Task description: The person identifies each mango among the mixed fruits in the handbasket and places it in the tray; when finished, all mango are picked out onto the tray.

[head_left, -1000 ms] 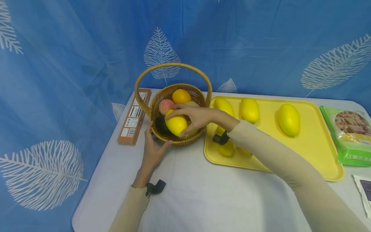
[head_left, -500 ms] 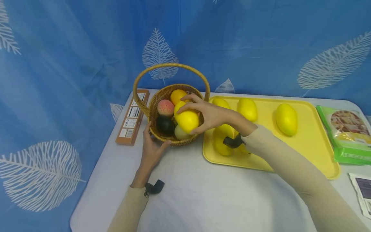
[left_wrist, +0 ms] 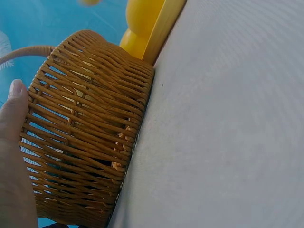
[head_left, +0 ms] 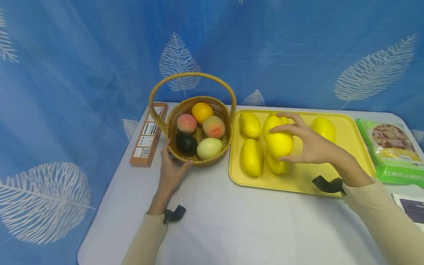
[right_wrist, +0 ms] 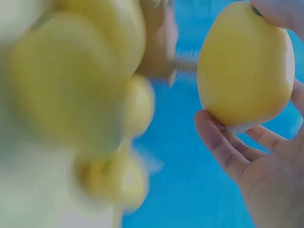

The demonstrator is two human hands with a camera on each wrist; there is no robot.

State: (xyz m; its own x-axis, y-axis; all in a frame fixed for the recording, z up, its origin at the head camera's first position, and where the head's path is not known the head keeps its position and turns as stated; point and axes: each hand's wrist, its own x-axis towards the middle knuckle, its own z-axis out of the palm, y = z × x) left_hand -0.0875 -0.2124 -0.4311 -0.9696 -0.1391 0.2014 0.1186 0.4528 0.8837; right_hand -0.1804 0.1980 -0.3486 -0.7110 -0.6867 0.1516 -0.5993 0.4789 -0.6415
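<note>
My right hand (head_left: 308, 141) pinches a yellow mango (head_left: 279, 144) between thumb and fingertips above the yellow tray (head_left: 306, 184). In the right wrist view this mango (right_wrist: 244, 66) is held clear of the blurred fruit at left. Several more yellow mangoes (head_left: 251, 158) lie on the tray. My left hand (head_left: 170, 173) rests against the near left side of the wicker basket (head_left: 228, 147), its thumb stretched along the outer wall in the left wrist view. Inside the basket are an orange (head_left: 202, 112), two peaches (head_left: 213, 127), a dark avocado-like fruit (head_left: 186, 142) and a pale green oval fruit (head_left: 209, 148).
A long brown box (head_left: 149, 136) lies left of the basket, whose tall handle (head_left: 193, 74) arches overhead. Right of the tray are a green food packet (head_left: 394, 147) and a white-and-purple packet (head_left: 412, 208). A blue leaf-patterned curtain (head_left: 281, 55) hangs behind the white table (head_left: 212, 221).
My right hand has lifted the mango out of the basket and carried it right, over the tray. The basket's fruit is now uncovered. My left hand has stayed at the basket.
</note>
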